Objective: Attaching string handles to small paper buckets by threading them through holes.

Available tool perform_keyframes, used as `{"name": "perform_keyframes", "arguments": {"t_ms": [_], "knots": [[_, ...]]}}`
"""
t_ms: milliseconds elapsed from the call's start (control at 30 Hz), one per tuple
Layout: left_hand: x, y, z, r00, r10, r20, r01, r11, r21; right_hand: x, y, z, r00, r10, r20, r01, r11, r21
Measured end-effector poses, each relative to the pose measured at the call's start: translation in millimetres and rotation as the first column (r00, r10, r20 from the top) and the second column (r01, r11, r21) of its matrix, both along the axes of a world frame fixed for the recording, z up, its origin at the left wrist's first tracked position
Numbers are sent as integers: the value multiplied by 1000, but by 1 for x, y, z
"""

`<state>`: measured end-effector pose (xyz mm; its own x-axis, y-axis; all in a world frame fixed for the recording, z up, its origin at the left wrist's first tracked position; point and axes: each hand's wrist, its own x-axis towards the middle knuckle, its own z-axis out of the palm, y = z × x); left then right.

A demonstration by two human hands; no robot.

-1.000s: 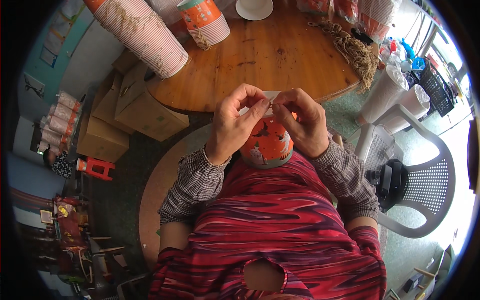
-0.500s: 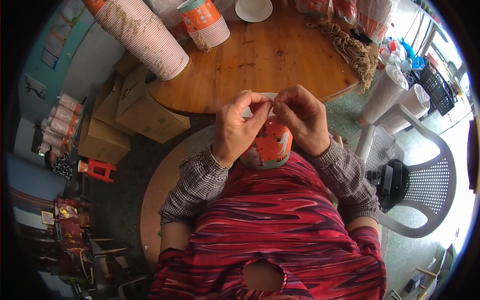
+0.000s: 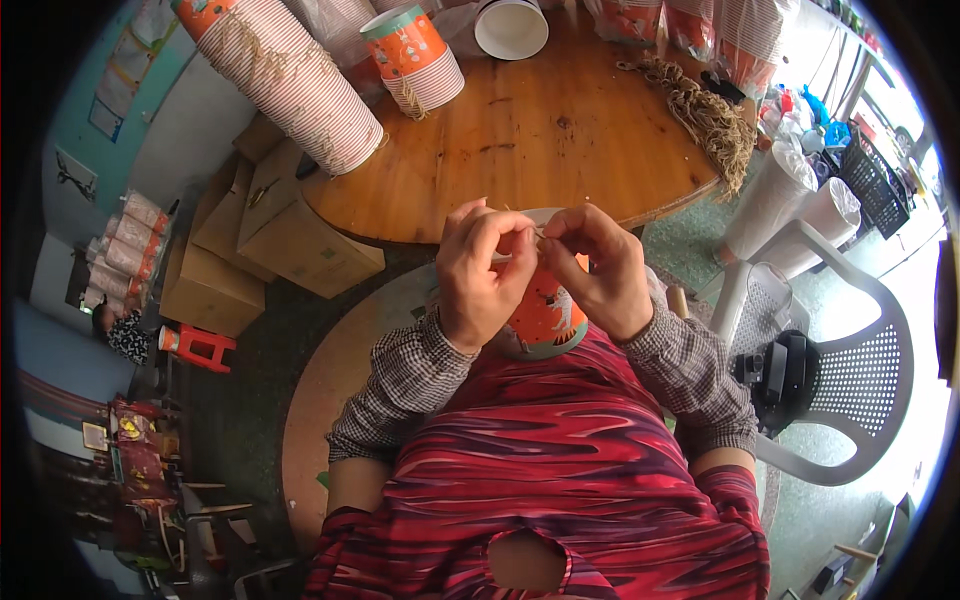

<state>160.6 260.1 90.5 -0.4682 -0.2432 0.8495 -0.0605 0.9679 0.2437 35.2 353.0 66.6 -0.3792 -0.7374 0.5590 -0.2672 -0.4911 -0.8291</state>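
Observation:
An orange paper bucket [image 3: 550, 322] with a pale printed figure and a grey-green band stands on my lap, its white rim partly hidden behind my fingers. Over its rim my left hand [image 3: 486, 272] is closed in a pinch, thumb against fingertips. Opposite it, my right hand [image 3: 603, 272] pinches too, its fingertips nearly touching the left ones. Between them shows a short piece of thin beige twine [image 3: 540, 233]; the rest of it is hidden by the fingers. Whether the twine passes through the bucket's wall I cannot tell.
Ahead is a wooden table [image 3: 520, 140] with a long leaning stack of paper buckets [image 3: 290, 95], a shorter stack [image 3: 425, 75], a white bowl-like container [image 3: 511, 28] and a heap of twine [image 3: 700, 120]. Cardboard boxes [image 3: 300, 240] stand left, a grey plastic chair [image 3: 880, 350] right.
Both hands sit slightly lower in the picture, still pinching close together. My left hand has turned a little and covers more of the bucket's left side. The view has shifted slightly.

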Motion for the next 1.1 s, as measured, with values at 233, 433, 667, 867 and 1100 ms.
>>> {"name": "perform_keyframes", "arguments": {"t_ms": [233,433,667,867,1100], "knots": [[8,-5,12,961,-264,83,185,835,518,-6,-2,4,999,-2,50,1,1000,31],[9,-12,26,850,-523,-65,278,339,899,-12,-9,-1,953,198,229,-202,979,-5],[9,-18,28,825,-551,-127,236,132,963,-8,-5,2,932,252,261,-261,965,2],[6,-13,27,842,-522,-137,247,147,958,-3,0,3,959,175,224,-174,984,-22],[7,-9,30,846,-526,-89,236,220,947,-7,-1,1,992,55,116,-47,996,-75]]}}
